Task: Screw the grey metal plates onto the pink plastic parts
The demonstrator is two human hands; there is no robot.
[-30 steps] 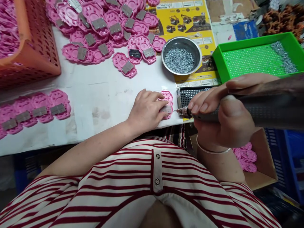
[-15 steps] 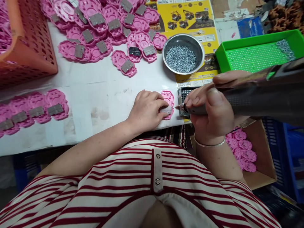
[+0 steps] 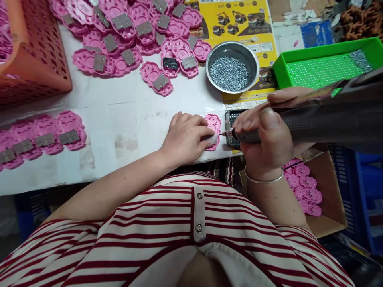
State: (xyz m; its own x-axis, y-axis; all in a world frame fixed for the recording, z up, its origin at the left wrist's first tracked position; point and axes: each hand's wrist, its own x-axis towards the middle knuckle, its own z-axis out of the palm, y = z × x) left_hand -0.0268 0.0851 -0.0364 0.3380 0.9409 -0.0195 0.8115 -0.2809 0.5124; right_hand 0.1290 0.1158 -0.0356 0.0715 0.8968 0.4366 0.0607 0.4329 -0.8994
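Near the table's front edge, a pink plastic part lies flat with a grey metal plate on its lower half. My left hand grips the part from the left, thumb and fingers on the plate and pink rim, hiding some of both. My right hand is wrapped around a dark electric screwdriver, held almost level from the right. Its thin bit points left and meets the plate's right side; whether a screw sits at the tip is too small to tell.
A steel bowl of small screws stands beyond the hands, beside a green tray. A small black perforated tray sits under the screwdriver's tip. Pink parts are piled behind, others lined up left. An orange basket stands left.
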